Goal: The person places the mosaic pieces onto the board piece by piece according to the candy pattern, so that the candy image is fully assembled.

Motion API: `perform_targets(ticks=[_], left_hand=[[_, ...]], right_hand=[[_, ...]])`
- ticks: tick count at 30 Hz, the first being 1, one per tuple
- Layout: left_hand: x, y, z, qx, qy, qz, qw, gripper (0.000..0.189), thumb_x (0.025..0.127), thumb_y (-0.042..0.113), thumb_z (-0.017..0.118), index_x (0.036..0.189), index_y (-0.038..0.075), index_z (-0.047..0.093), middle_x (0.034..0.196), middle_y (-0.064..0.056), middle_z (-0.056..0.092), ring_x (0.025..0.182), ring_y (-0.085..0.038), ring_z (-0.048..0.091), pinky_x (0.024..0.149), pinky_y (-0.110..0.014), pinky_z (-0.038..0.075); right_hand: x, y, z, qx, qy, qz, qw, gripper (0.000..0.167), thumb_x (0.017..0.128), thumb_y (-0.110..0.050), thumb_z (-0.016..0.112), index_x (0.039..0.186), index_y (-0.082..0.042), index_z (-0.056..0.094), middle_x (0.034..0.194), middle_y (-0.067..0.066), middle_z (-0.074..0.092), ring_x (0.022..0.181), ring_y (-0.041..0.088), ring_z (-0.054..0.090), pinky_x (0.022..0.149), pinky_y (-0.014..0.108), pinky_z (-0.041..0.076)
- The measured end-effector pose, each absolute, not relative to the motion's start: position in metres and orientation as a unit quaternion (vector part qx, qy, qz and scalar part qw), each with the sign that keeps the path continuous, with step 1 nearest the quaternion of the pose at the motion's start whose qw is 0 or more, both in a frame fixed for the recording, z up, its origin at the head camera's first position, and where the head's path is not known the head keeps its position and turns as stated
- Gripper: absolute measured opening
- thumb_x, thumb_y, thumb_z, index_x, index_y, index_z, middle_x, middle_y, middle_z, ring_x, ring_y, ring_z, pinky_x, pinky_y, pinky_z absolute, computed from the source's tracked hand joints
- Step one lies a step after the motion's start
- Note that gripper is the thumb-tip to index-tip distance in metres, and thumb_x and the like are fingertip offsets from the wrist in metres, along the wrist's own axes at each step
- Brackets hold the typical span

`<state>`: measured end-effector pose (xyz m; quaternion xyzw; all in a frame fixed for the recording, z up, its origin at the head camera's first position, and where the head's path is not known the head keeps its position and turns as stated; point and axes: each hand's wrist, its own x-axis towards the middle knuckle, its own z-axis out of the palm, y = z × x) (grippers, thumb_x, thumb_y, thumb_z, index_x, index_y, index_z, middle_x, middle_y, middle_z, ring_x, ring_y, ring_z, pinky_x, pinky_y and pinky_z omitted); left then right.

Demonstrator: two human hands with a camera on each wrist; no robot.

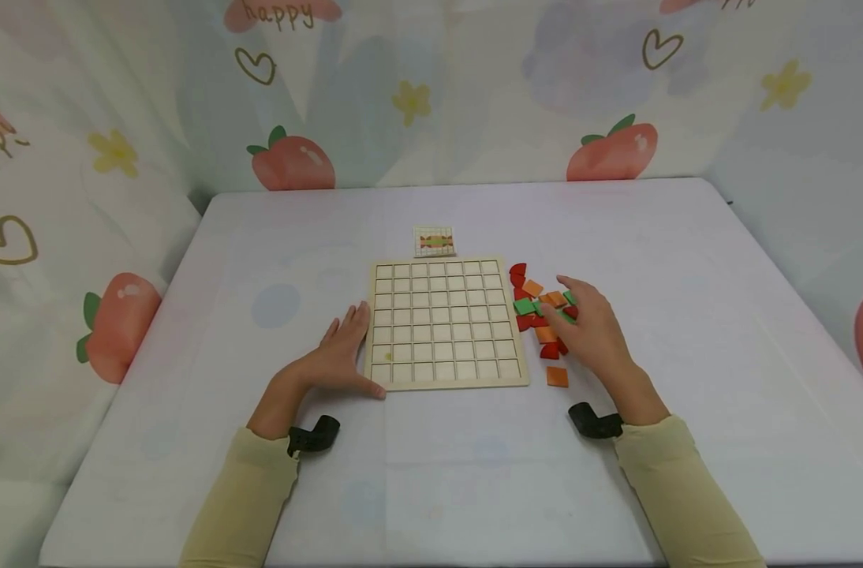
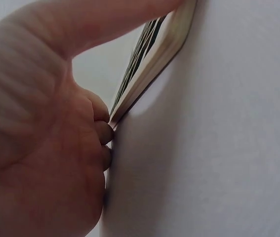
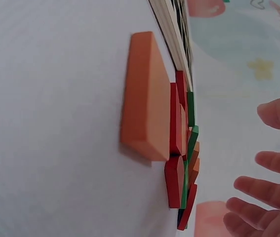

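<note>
A square wooden grid board (image 1: 446, 325) lies flat at the middle of the table. My left hand (image 1: 337, 355) rests at its left side, fingers along the edge and thumb at the near-left corner; the left wrist view shows the thumb against the board's edge (image 2: 154, 59). Over a loose pile of red, orange and green pieces at the board's right hovers my right hand (image 1: 593, 327), fingers spread and nothing held. An orange square (image 1: 557, 377) lies nearest me, with a red quarter-round piece (image 1: 549, 351) just beyond it. Green squares (image 1: 524, 307) sit mid-pile.
A small pattern card (image 1: 435, 241) with a red, orange and green design lies just past the board's far edge. The white-covered table (image 1: 318, 237) ends at a printed cloth backdrop (image 1: 474, 95). Black wrist mounts (image 1: 316, 435) sit on both wrists.
</note>
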<state>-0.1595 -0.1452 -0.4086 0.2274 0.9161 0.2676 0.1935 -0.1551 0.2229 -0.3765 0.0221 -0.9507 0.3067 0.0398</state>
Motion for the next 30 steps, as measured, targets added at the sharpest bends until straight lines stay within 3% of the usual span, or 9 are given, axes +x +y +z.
perform_targets(ticks=[5,12,17,30], left_hand=[[-0.160,-0.144,-0.409,0.233,0.913,0.271,0.197,0.131,0.063,0.052,0.079,0.144,-0.001,-0.009,0.151,-0.014,-0.013,0.136,-0.024,-0.016,0.107,-0.041,-0.008],[-0.160,-0.145,-0.410,0.235,0.914,0.268,0.195,0.131,0.063,0.053,0.078,0.144,-0.001,-0.009,0.151,-0.014,-0.013,0.136,-0.024,-0.015,0.107,-0.041,-0.007],[-0.159,-0.149,-0.411,0.230,0.916,0.271,0.187,0.132,0.062,0.053,0.079,0.144,-0.001,-0.008,0.151,-0.013,-0.012,0.137,-0.023,-0.014,0.107,-0.041,-0.006],[-0.160,-0.149,-0.415,0.234,0.918,0.266,0.179,0.131,0.062,0.056,0.077,0.145,0.000,-0.007,0.152,-0.011,-0.010,0.137,-0.022,-0.013,0.107,-0.042,-0.005]], right_hand=[[-0.155,0.229,-0.382,0.002,-0.943,0.330,0.042,0.056,0.092,-0.029,0.057,0.136,0.000,0.039,0.136,0.022,0.039,0.125,0.039,0.033,0.095,0.055,0.033],[-0.172,0.258,-0.426,-0.020,-0.936,0.340,0.083,0.052,0.090,-0.043,0.053,0.130,-0.009,0.050,0.125,0.011,0.053,0.113,0.028,0.046,0.089,0.049,0.042],[-0.181,0.267,-0.440,-0.013,-0.929,0.353,0.108,0.050,0.089,-0.045,0.055,0.122,-0.009,0.056,0.118,0.009,0.058,0.109,0.026,0.051,0.089,0.046,0.043],[-0.178,0.266,-0.441,-0.030,-0.939,0.340,0.047,0.040,0.086,-0.035,0.063,0.117,-0.009,0.058,0.110,0.011,0.061,0.104,0.030,0.051,0.082,0.047,0.047]])
